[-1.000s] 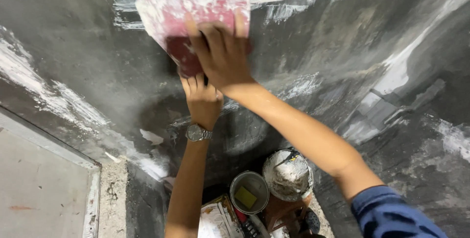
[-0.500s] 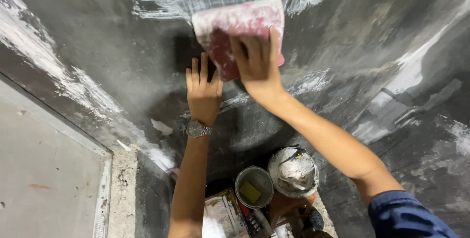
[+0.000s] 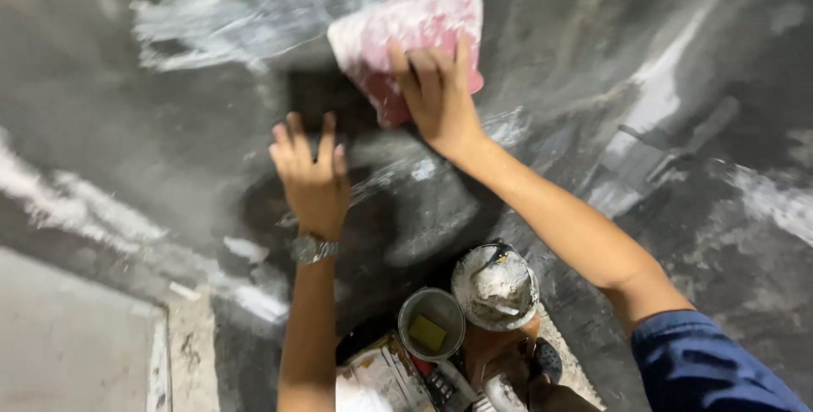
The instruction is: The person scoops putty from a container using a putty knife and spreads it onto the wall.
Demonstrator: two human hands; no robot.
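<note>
My right hand [image 3: 436, 90] presses a pink plastering float [image 3: 411, 35], smeared with white putty, flat against a dark grey wall [image 3: 169, 90]. A fresh white putty streak [image 3: 229, 18] runs across the wall to the left of the float. Lower and to the left, my left hand [image 3: 312, 176] lies flat on the wall with fingers spread, a metal watch [image 3: 313, 249] on its wrist. It holds nothing. A dark square recess [image 3: 318, 94] shows in the wall between the two hands.
Below stand a small grey bucket [image 3: 432, 323] holding a yellow object and a putty-caked bucket [image 3: 495, 287]. Beside them lie a printed bag [image 3: 381, 374] and tools. A pale panel with a white edge [image 3: 76, 344] fills the lower left.
My right hand has swept the float rightwards across the wall, leaving the white streak behind it. My left hand stays flat on the wall. The view has shifted slightly.
</note>
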